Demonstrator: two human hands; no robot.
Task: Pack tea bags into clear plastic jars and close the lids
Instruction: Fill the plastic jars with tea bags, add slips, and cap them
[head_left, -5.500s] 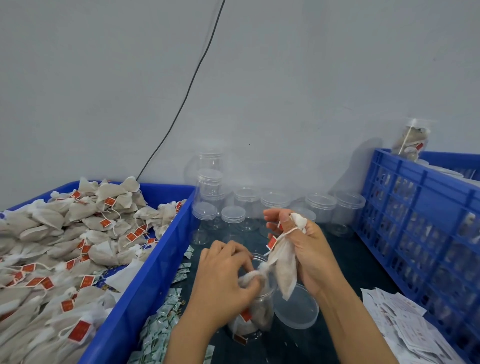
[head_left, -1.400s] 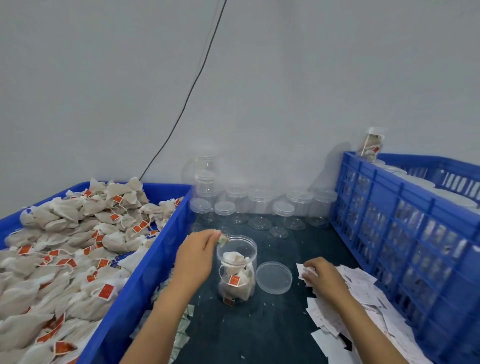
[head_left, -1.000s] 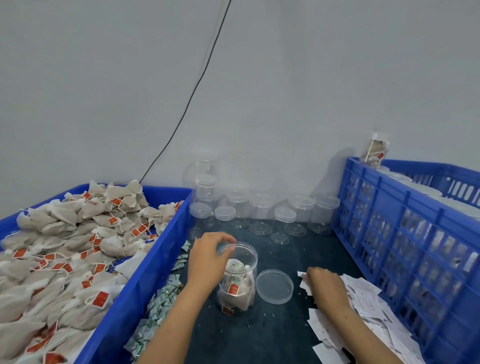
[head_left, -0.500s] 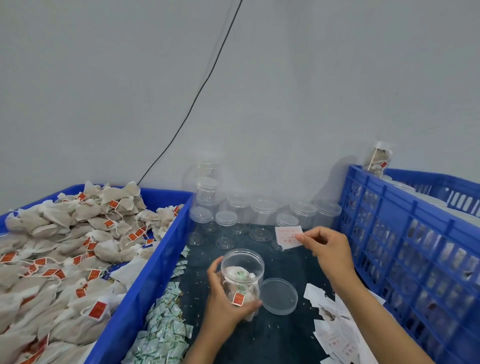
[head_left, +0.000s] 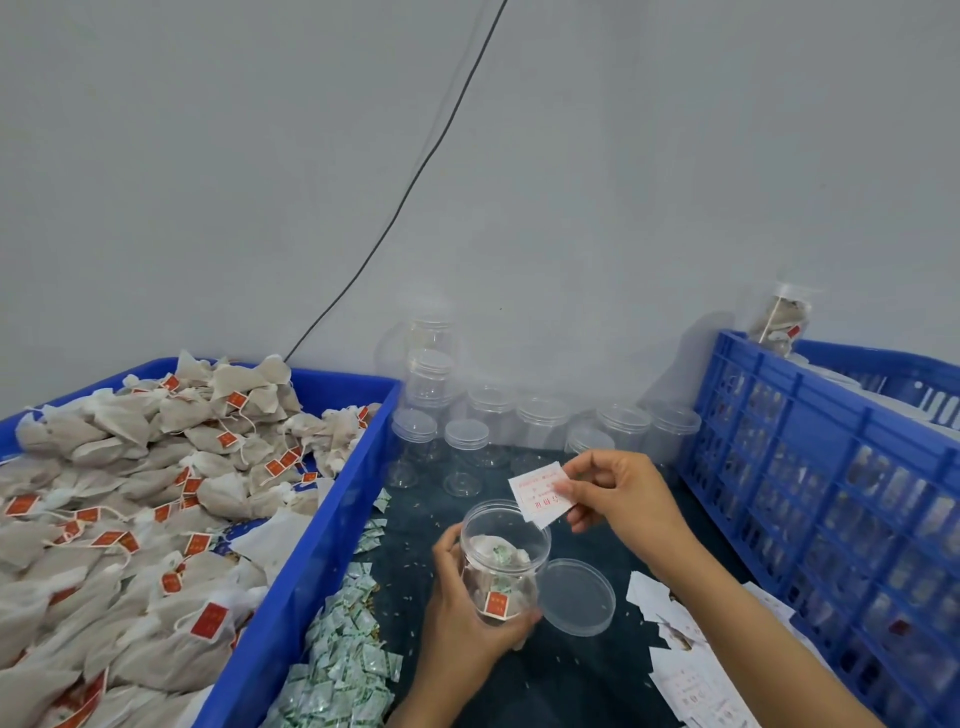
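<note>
A: Left hand (head_left: 457, 618)?
B: Wrapped round the open jar (head_left: 503, 564), thumb on the near side, fingers curled under and behind. Jar sits upright, mouth uncovered, over the dark mat (head_left: 561, 686).

A: Contents?
B: A few tea bags (head_left: 493, 577) with a red tag showing through the wall, plus a small green-printed sachet on top.

A: Right hand (head_left: 618, 493)?
B: Pinching a white paper slip (head_left: 537, 493) with red print, thumb and fingertips on its right edge. Slip hangs just above the jar's far rim, tilted; can't tell if it touches.

A: Lid?
B: Clear lid (head_left: 576, 597) lies flat on the mat, just right of the jar, touching or nearly so.

A: Surroundings, quick.
B: Left blue crate (head_left: 291, 597) heaped with loose tea bags, red tags everywhere. Pile of green sachets (head_left: 337, 670) on the mat beside that crate. Row of empty lidded jars (head_left: 519, 431) against the wall, two stacked at the left end. Scattered white slips (head_left: 691, 675) under the right forearm. Right blue lattice crate (head_left: 831, 499), a filled jar (head_left: 782, 322) sitting at its far corner. Black cable (head_left: 410, 192) running down the wall.
</note>
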